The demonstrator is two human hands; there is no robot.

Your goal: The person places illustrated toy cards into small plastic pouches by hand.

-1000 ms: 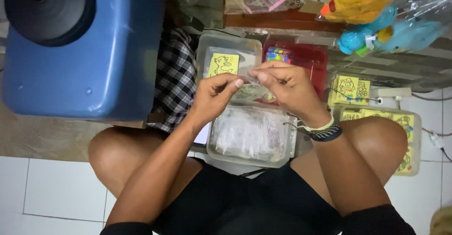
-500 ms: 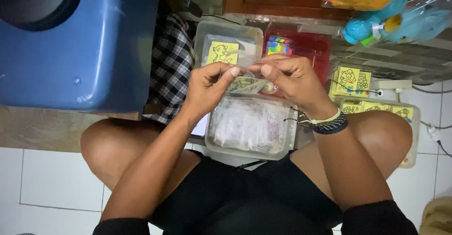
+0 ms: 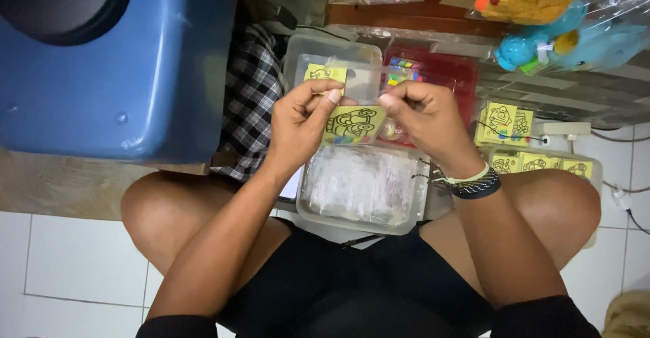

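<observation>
We pinched the yellow picture card [image 3: 353, 125] between both hands, left hand [image 3: 302, 120] and right hand [image 3: 423, 118], above the clear tray [image 3: 359, 187], keeping its clear sleeve [image 3: 362, 84] open.

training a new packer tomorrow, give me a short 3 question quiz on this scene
1. True or false: both hands hold the yellow picture card in its clear sleeve.
2. Which tub sits nearest the person's lap? A) the red tray B) the clear tub of packets C) the blue bin
3. Fill in: the bracelets are on the ____ wrist.

Key
1. True: the left hand and right hand pinch its upper edge from either side.
2. B: it lies on the floor between the knees, below the hands.
3. Right.
</observation>
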